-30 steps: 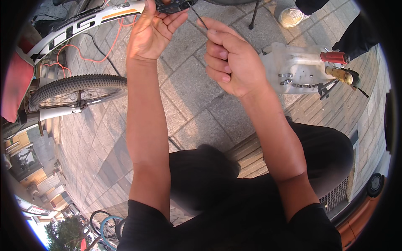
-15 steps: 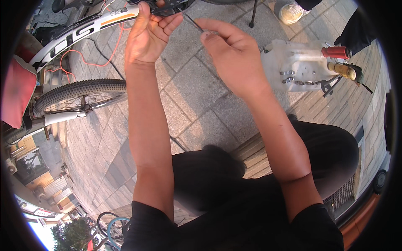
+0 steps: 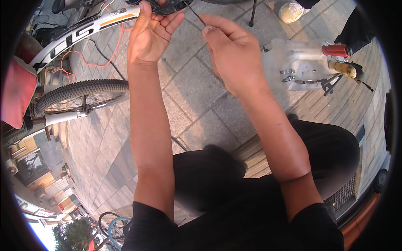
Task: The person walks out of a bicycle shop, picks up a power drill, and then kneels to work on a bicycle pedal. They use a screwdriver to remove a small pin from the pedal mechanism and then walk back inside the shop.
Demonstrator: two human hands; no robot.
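Taking the white bicycle frame with orange trim (image 3: 90, 29) as the landmark: below it, at the far left, a red cloth-like mass (image 3: 16, 90) hung beside the black knobby tyre (image 3: 79, 90), and an orange cable (image 3: 115, 50) looped down from the frame over the grey paving stones (image 3: 197, 96).

At the frame's right end, the left hand (image 3: 153, 33) was cupped, fingers curled up around a small black bicycle part (image 3: 167, 6) at the top edge of the view; what that part was could not be told. Compared with half a second before, this hand had barely shifted and kept the same hold.

Just right of it, the right hand (image 3: 234, 52) had its fingertips pressed together, pinching the lower end of a thin dark rod-like tool (image 3: 196, 16) whose far end reached up to the black part. Since a second earlier this hand had moved up and closer to the frame, opening from a looser fist into a pinch.

Farther right of the frame, well apart from both hands, a clear plastic tray (image 3: 293, 62) lay on the paving with small metal pieces (image 3: 293, 75) in it; a red can (image 3: 335, 50) and a yellowish bottle (image 3: 343, 69) lay at its right edge.
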